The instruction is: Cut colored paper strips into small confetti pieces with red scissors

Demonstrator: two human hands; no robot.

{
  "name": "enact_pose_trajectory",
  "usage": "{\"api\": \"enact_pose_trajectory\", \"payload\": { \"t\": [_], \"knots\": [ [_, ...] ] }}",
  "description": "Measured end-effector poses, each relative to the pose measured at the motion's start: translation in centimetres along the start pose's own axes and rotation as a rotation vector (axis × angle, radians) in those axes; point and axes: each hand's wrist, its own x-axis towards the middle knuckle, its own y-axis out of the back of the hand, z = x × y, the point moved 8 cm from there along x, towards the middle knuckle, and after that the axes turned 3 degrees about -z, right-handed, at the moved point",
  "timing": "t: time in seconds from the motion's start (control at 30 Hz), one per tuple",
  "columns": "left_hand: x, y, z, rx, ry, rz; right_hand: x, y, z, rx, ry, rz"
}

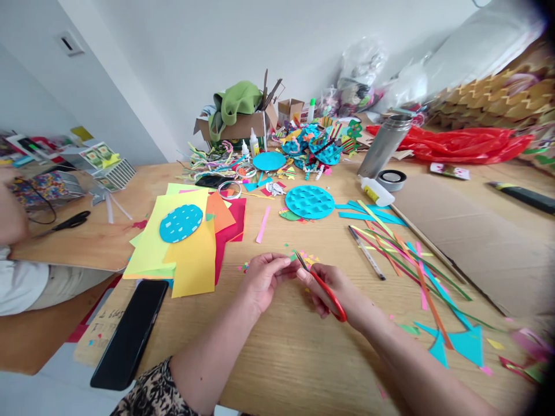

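Note:
Red-handled scissors (326, 293) are in my right hand (332, 289), their blades pointing up and left. My left hand (267, 278) is just left of the blades, thumb and fingers pinched together; whatever they hold is too small to make out. Tiny coloured paper bits (310, 258) lie scattered behind both hands. Farther back is a blue disc with raised squares (309, 202). A speckled blue disc (181, 223) rests on yellow sheets (147, 248) to the left.
A black phone (130, 335) lies front left. On the right are a pen (367, 254), paper strips (420, 271), a glue bottle (376, 191), a steel flask (384, 147) and cardboard (472, 237). Craft pieces and a box (251, 124) stand behind. A person's arm shows at far left.

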Motion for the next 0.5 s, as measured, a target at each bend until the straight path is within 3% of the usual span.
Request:
{"api": "enact_pose_trajectory", "payload": {
  "t": [0.2,0.5],
  "knots": [
    [0.19,-0.01,1.33,0.152,0.068,-0.097,-0.43,-0.56,-0.23,-0.041,0.002,-0.119],
    [0.06,-0.1,1.12,0.203,0.096,-0.104,-0.61,-0.93,-0.33,-0.05,-0.035,-0.164]
  ]
}}
